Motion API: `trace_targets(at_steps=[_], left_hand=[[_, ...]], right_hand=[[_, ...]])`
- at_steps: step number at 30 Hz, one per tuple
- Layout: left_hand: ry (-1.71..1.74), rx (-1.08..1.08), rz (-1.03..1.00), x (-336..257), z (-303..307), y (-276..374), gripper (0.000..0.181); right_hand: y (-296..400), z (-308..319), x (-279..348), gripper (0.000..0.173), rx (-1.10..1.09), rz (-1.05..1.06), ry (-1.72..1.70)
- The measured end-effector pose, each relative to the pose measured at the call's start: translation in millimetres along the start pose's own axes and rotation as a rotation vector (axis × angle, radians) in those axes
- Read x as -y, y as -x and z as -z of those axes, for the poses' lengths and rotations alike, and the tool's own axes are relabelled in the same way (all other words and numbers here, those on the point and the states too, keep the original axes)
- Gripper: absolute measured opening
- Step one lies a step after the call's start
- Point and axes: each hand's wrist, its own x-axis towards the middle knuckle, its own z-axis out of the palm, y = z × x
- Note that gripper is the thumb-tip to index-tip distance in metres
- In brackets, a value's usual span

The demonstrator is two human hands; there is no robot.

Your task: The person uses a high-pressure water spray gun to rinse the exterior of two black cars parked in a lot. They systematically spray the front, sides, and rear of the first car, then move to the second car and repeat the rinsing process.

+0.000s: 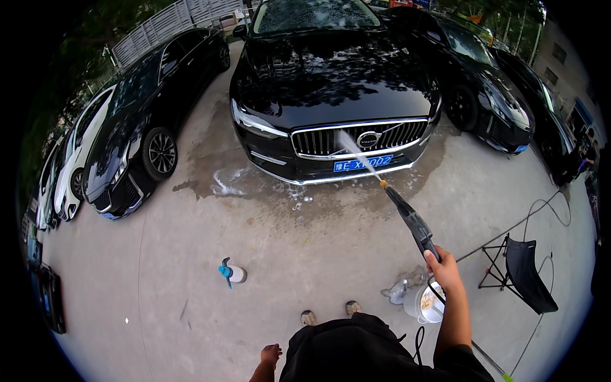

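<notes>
My right hand (443,268) grips the handle of a black pressure-washer spray gun (411,217) with a yellow nozzle tip. A white fan of water (355,152) leaves the nozzle toward the chrome-framed grille (315,141) of a black Volvo car (334,81). The car's hood is glossy with reflections, and droplets dot its windshield. Low at my left side hangs my left hand (271,353), holding nothing, its fingers loosely curled and slightly apart. Below the right hand stands a white bucket (413,305), partly hidden by my forearm.
A white pump sprayer with a blue top (237,274) stands left of my feet. At right are a black folding chair (524,272) and a hose (501,232) along the concrete. Other cars flank the Volvo, including a black sedan (138,124). People (583,155) are at the far right.
</notes>
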Motion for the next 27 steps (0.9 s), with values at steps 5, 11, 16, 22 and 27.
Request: trace_targets(at_steps=[5,11,16,22,27], left_hand=[[0.007,-0.017,-0.017,-2.5,-0.6,-2.0,0.033],[-0.038,-0.052,-0.145,-5.2,12.7,-8.6,0.025],[-0.298,-0.110,-0.671,-44.5,13.2,1.1,0.025],[-0.369,-0.059,-1.355,-286.1,-17.8,204.2,0.016],[-0.561,-0.018,-2.254,-389.0,-34.8,385.9,0.022]], right_hand=[[-1.7,8.5,-6.1,0.045,-0.145,-0.063,-0.029],[11.4,-1.0,6.5,0.047,-0.023,-0.058,0.001],[0.7,3.7,-4.8,0.046,-0.145,-0.042,-0.041],[19.4,13.3,19.2,0.041,-0.098,-0.075,-0.150],[44.4,-11.8,57.3,0.034,0.144,0.016,-0.008]])
